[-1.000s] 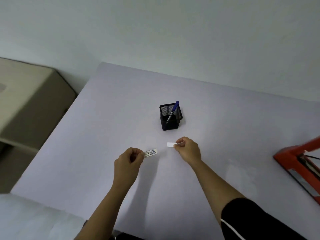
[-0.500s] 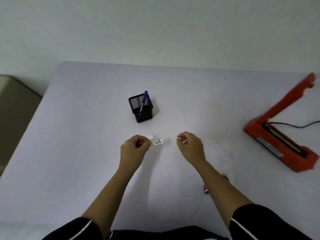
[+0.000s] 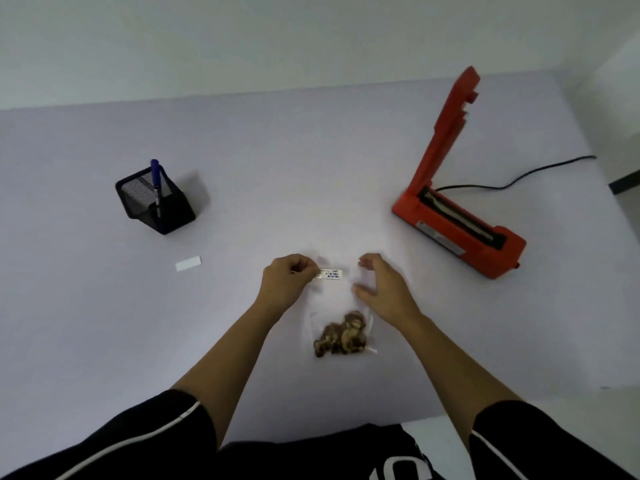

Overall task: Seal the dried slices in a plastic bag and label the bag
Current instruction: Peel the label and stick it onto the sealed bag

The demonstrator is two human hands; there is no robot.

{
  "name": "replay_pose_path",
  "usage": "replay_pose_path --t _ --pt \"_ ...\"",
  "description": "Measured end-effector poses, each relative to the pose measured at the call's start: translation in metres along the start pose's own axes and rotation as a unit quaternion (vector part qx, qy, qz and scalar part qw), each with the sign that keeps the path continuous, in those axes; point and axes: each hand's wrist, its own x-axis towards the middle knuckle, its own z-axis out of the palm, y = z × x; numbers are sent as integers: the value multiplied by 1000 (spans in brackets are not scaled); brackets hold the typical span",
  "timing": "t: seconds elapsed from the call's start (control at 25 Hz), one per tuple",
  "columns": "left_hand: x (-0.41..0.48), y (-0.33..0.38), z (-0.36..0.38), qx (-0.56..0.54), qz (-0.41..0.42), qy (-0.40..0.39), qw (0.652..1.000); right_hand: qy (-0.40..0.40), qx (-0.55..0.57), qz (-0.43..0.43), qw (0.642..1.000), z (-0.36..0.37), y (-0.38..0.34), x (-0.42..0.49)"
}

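A clear plastic bag (image 3: 337, 299) lies flat on the pale table in front of me, with brown dried slices (image 3: 341, 336) bunched at its near end. My left hand (image 3: 285, 284) pinches a small written label (image 3: 330, 274) by its left end and holds it over the bag's far part. My right hand (image 3: 382, 287) hovers at the bag's right edge, fingers curled apart, holding nothing. A blank white backing strip (image 3: 188, 263) lies on the table to the left.
A black mesh pen holder (image 3: 156, 200) with a blue pen (image 3: 156, 178) stands at the left. A red heat sealer (image 3: 457, 216) with its arm raised sits at the right, its black cord (image 3: 519, 176) trailing back right. The table's near edge is by my lap.
My view has swung right and down, bringing the bag and sealer into sight. My right hand let go of the white strip, which now lies on the table. The label moved over the bag.
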Motion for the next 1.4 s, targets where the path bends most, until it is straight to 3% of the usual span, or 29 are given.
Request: replay_pose_path --t 0.92,1.4 --pt "32 -15 52 101 1 76 992 15 -77 -137 987 7 34 12" --pt "29 -13 58 127 19 86 988 8 -105 -135 985 12 40 8"
